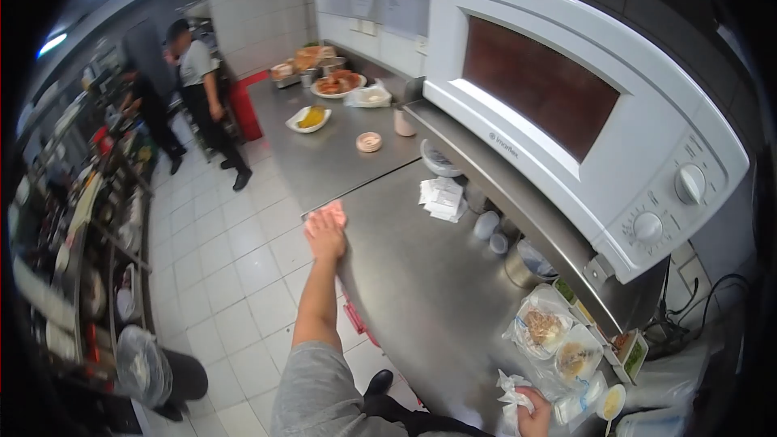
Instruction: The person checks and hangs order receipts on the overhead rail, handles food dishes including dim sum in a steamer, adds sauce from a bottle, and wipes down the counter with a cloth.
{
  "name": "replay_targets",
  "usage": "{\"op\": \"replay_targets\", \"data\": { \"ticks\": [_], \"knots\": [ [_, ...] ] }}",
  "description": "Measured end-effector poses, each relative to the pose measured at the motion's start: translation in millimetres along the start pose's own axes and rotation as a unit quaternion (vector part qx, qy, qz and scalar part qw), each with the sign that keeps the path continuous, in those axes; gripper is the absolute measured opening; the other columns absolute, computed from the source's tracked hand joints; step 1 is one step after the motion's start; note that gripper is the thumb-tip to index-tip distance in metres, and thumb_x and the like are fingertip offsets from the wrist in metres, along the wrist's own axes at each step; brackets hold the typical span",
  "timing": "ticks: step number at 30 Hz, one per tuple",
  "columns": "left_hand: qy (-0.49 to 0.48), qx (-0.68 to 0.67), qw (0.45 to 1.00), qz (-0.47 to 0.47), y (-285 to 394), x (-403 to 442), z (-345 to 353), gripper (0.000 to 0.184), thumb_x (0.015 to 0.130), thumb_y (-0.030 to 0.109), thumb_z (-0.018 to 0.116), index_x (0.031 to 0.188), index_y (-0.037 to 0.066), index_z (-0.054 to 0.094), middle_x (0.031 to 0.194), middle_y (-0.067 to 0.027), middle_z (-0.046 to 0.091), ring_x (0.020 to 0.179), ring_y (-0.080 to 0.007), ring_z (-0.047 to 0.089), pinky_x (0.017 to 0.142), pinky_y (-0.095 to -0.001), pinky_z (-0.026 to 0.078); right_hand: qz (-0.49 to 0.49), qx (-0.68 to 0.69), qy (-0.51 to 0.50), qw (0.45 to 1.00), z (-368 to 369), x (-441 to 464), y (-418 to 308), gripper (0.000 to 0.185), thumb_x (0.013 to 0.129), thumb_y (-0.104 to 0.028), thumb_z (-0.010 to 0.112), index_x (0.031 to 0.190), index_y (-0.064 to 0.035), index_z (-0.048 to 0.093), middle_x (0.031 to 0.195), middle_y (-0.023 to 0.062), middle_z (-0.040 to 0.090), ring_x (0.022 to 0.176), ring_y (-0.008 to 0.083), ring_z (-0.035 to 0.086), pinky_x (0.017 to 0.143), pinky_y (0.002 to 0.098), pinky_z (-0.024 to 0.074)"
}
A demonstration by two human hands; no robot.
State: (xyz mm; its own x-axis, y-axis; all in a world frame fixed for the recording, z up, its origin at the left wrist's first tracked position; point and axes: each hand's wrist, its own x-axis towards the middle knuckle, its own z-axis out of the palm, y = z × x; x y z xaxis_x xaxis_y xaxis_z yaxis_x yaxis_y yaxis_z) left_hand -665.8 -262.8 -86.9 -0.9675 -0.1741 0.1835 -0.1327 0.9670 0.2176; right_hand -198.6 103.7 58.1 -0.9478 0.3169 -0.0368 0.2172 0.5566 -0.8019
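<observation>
My left hand (325, 239) reaches far forward and presses a pink cloth (333, 212) onto the edge of the steel counter (388, 275), its fingers over the cloth. Near the bottom of the view, my right hand (534, 416) is closed around a crumpled white piece (515, 389) that looks like thin plastic or tissue. Beside that hand lie clear plastic bags of food (544, 327) and a small white cup (614, 401) with yellowish contents. White paper packets (442, 197) lie farther up the counter.
A white microwave (526, 105) stands on a steel shelf (518, 218) above the counter's right side. Farther back are plates of food (309, 119) and a stack of small pinkish dishes (368, 142). Two people (201, 85) stand in the aisle. A lined bin (182, 376) is at left.
</observation>
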Motion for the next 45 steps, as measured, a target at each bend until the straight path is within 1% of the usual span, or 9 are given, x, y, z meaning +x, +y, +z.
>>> {"op": "replay_targets", "data": {
  "ticks": [5,10,15,19,30,36,39,42,45],
  "knots": [
    [0.044,-0.002,0.996,0.083,52.1,76.6,38.1,0.052,0.093,0.033,0.033,0.137,0.005,0.032,0.147,-0.0163,0.022,0.136,-0.0372,0.016,0.106,-0.0562,0.014,0.046,0.004,0.007,0.999,32.8,31.0,-32.4,0.039,0.073,0.001,0.048,0.110,-0.0019,0.059,0.111,0.0190,0.059,0.109,0.0293,0.055,0.094,0.0339,0.0397],
    [0.023,0.095,0.932,0.348,148.7,-28.4,25.5,0.055,0.087,0.029,0.043,0.135,0.005,0.036,0.146,-0.0163,0.025,0.134,-0.0373,0.021,0.103,-0.0579,0.018,0.048,0.029,0.037,0.998,56.6,41.5,-22.9,0.039,0.063,0.004,0.047,0.099,0.0003,0.063,0.100,0.0149,0.063,0.097,0.0267,0.060,0.088,0.0310,0.0428],
    [-0.014,-0.164,0.874,0.457,207.7,-77.6,23.6,0.052,0.084,0.021,0.046,0.134,0.006,0.038,0.144,-0.0155,0.028,0.132,-0.0369,0.025,0.104,-0.0560,0.021,0.025,0.001,0.051,0.998,56.8,51.6,-43.2,0.038,0.066,0.003,0.051,0.103,-0.0031,0.062,0.102,0.0147,0.063,0.095,0.0305,0.061,0.084,0.0320,0.0461],
    [-0.019,-0.158,0.865,0.475,221.3,-101.0,22.3,0.052,0.084,0.023,0.047,0.132,0.005,0.041,0.143,-0.0155,0.030,0.133,-0.0351,0.025,0.104,-0.0550,0.020,0.029,0.007,0.080,0.996,56.1,39.5,-53.1,0.039,0.067,0.005,0.050,0.103,-0.0033,0.061,0.103,0.0151,0.061,0.096,0.0310,0.060,0.086,0.0325,0.0456],
    [-0.181,-0.304,0.630,0.691,155.3,-259.5,-28.2,0.050,0.083,0.019,0.047,0.131,0.004,0.042,0.138,-0.0162,0.037,0.132,-0.0349,0.027,0.108,-0.0501,0.015,0.033,-0.011,0.087,0.996,58.4,8.9,-48.6,0.044,0.065,0.004,0.049,0.107,-0.0031,0.059,0.108,0.0153,0.059,0.100,0.0343,0.057,0.089,0.0371,0.0449],
    [0.020,-0.160,0.859,0.485,42.1,-90.2,20.7,0.047,0.099,0.029,0.028,0.138,0.003,0.031,0.140,-0.0149,0.036,0.131,-0.0308,0.031,0.107,-0.0425,0.022,-0.004,-0.003,0.094,0.996,62.3,-20.7,-9.4,0.044,0.065,0.005,0.050,0.107,-0.0040,0.060,0.110,0.0154,0.058,0.101,0.0339,0.056,0.091,0.0394,0.0435],
    [0.003,0.041,0.964,0.264,19.3,-53.9,39.0,0.051,0.097,0.041,0.022,0.143,0.019,0.022,0.149,-0.0048,0.021,0.137,-0.0277,0.017,0.101,-0.0611,0.019,-0.031,-0.002,0.113,0.993,48.7,-50.1,3.2,0.043,0.064,0.008,0.048,0.104,-0.0046,0.061,0.109,0.0139,0.059,0.100,0.0329,0.056,0.089,0.0387,0.0440],
    [-0.006,0.135,0.963,0.233,51.8,-108.6,34.8,0.051,0.097,0.038,0.024,0.144,0.019,0.020,0.151,-0.0027,0.016,0.138,-0.0273,0.015,0.100,-0.0604,0.020,-0.014,0.052,0.151,0.987,28.8,-100.9,24.6,0.037,0.063,0.011,0.046,0.090,-0.0044,0.065,0.100,0.0113,0.062,0.093,0.0303,0.059,0.084,0.0365,0.0458],
    [0.010,0.163,0.912,0.375,98.0,-222.3,17.4,0.051,0.096,0.030,0.029,0.144,0.015,0.021,0.150,-0.0060,0.018,0.137,-0.0295,0.018,0.102,-0.0532,0.023,0.017,0.115,0.181,0.977,15.3,-176.2,66.2,0.028,0.062,0.010,0.044,0.077,-0.0029,0.065,0.084,0.0099,0.064,0.083,0.0261,0.062,0.077,0.0327,0.0476]
  ]
}}
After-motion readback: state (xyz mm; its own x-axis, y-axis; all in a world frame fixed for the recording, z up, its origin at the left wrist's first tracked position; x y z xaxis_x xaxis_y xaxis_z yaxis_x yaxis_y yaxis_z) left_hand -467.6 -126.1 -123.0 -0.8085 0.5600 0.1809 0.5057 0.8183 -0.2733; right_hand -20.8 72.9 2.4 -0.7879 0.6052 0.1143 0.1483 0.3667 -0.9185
